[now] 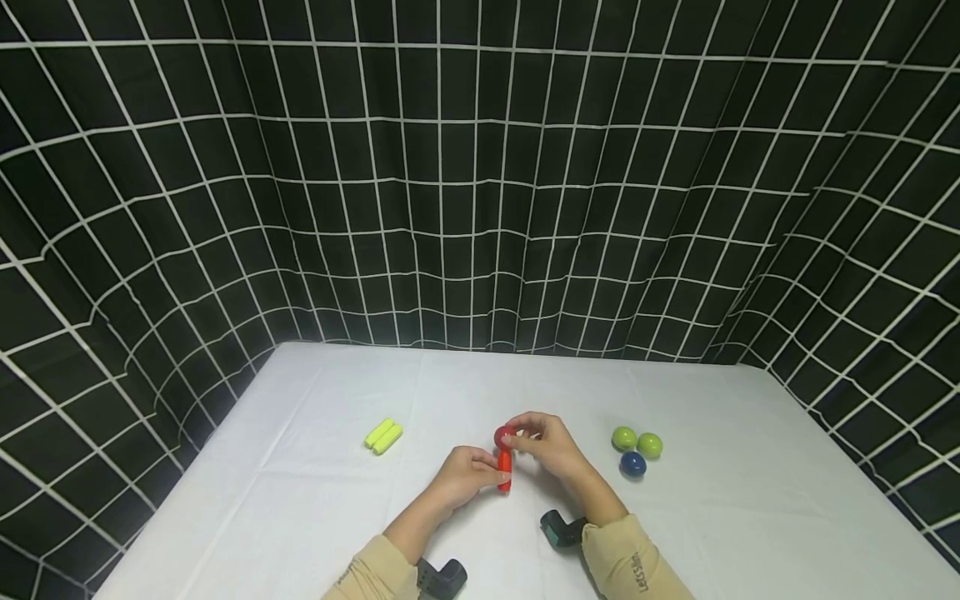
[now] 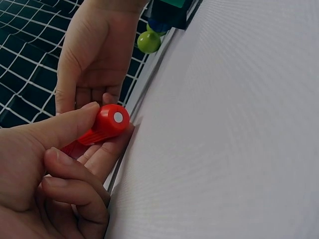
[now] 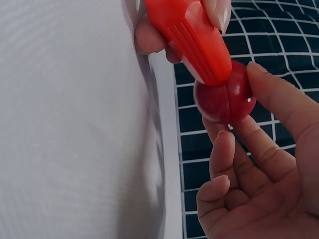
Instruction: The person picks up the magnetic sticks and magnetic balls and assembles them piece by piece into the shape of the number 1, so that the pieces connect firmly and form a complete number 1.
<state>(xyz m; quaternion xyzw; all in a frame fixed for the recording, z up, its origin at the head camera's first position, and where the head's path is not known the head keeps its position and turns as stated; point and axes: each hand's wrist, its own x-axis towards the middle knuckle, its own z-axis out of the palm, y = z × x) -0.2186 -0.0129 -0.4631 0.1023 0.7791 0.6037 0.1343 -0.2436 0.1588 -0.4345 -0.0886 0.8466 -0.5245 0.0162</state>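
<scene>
My left hand pinches a ridged red plastic handle between thumb and fingers, above the white table. A glossy dark red ball sits against the handle's far end, and my right hand holds it by the fingertips. In the right wrist view the ball shows a seam round its middle and touches the tip of the handle. Whether the two are joined, I cannot tell. The handle's near end carries a white dot in the left wrist view, where the ball is mostly hidden.
Two yellow sticks lie side by side on the white table, left of the hands. To the right are two green balls and a dark blue ball. Black wrist devices hang by both forearms. A dark gridded curtain surrounds the table.
</scene>
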